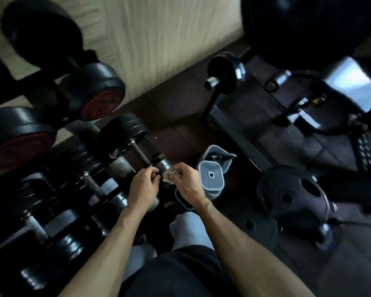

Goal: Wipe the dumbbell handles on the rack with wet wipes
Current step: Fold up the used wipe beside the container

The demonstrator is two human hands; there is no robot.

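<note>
Both hands were down low in front of the rack, close together. The left hand [145, 185] had its fingers curled round the near end of the dark knurled metal handle [142, 157] of a black-plated dumbbell [124, 133] lying on the rack's lower tier. The right hand [185, 182] pinched a crumpled whitish wet wipe [169, 176] btwn thumb & fingertips, the wipe sitting just beside the left hand's knuckles & right at the dumbbell's near chrome collar [163, 165]. Whether the wipe actually touched the metal I couldn't tell, too dim & blurred there.

The black dumbbell rack [51, 125] ran along the left side w/ more weights: two big black round-headed dumbbells w/ red end caps [99, 103] on the upper tier, smaller chrome-handled dumbbells [90, 185] lower & nearer. Behind it was a pale wood-grain wall [159, 39].

Just right of the hands, on the dark floor [180, 108], stood a grey-and-white tub w/ a square lid [211, 176], its flap up behind it. Further right lay a black weight plate w/ round holes [287, 194], & beyond that a black machine frame w/ chrome pegs [229, 71]. The person's pale grey trouser legs [189, 230] & dark top showed at the bottom.
</note>
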